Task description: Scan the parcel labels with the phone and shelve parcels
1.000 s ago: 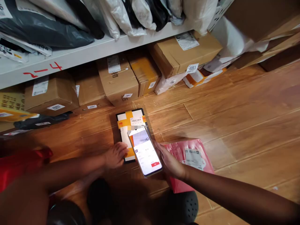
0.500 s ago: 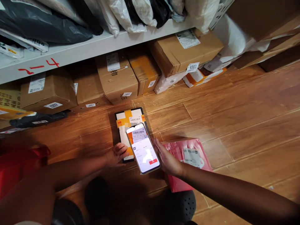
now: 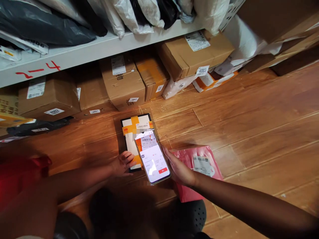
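My right hand (image 3: pixel 180 169) is closed round a smartphone (image 3: pixel 156 166), whose lit screen shows a barcode picture above a white panel with a red button. Beneath and behind the phone lies a flat white parcel (image 3: pixel 131 141) with dark edges, orange tape and a barcode label; the phone covers its lower right part. Curled fingers of my left hand (image 3: pixel 123 163) grip that parcel at its lower left edge, thumb below. Under my right wrist a pink plastic-wrapped package (image 3: pixel 211 156) with a grey-white label rests on the floor.
A white shelf (image 3: pixel 82 54) marked 2-4 runs across the top, loaded with bagged parcels. Numbered cardboard boxes (image 3: pixel 124 86) stand below it, with box 4003 (image 3: pixel 196 56) farther right. A dark perforated shoe (image 3: pixel 196 215) and red material (image 3: pixel 22 179) are near the bottom.
The picture on the phone's screen has shifted, with more orange around the barcode. The whole view has moved slightly; both hands keep their places on the phone and parcel.
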The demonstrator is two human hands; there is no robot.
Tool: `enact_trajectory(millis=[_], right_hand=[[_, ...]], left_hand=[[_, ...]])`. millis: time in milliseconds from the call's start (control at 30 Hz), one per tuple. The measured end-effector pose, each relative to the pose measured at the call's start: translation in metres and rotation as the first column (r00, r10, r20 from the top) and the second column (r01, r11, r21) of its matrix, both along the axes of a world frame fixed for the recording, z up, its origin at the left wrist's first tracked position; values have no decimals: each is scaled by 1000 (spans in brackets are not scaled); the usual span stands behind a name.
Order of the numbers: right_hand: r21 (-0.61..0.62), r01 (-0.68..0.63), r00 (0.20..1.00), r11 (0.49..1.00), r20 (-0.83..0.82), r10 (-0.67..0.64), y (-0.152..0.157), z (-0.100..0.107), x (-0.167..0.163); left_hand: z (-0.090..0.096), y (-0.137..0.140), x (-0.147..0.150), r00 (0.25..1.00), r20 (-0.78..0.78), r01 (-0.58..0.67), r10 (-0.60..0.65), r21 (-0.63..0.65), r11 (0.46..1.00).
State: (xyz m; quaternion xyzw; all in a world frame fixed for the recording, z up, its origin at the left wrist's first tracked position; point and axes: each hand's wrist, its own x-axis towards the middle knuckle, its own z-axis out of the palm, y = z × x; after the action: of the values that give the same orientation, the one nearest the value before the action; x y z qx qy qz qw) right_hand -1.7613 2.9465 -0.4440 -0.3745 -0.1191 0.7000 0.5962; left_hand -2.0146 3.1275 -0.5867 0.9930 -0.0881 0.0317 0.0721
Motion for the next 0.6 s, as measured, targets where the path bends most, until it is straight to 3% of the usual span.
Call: enact_trajectory(millis=[400, 600], right_hand=[[155, -110, 987, 982, 129, 91, -29, -4, 16], [133, -109, 973, 985, 216, 79, -38, -4, 20]], left_hand=[[-4, 2, 1, 992, 117, 35, -37, 16, 999], [-4, 3, 0, 992, 125, 22, -27, 42, 999]])
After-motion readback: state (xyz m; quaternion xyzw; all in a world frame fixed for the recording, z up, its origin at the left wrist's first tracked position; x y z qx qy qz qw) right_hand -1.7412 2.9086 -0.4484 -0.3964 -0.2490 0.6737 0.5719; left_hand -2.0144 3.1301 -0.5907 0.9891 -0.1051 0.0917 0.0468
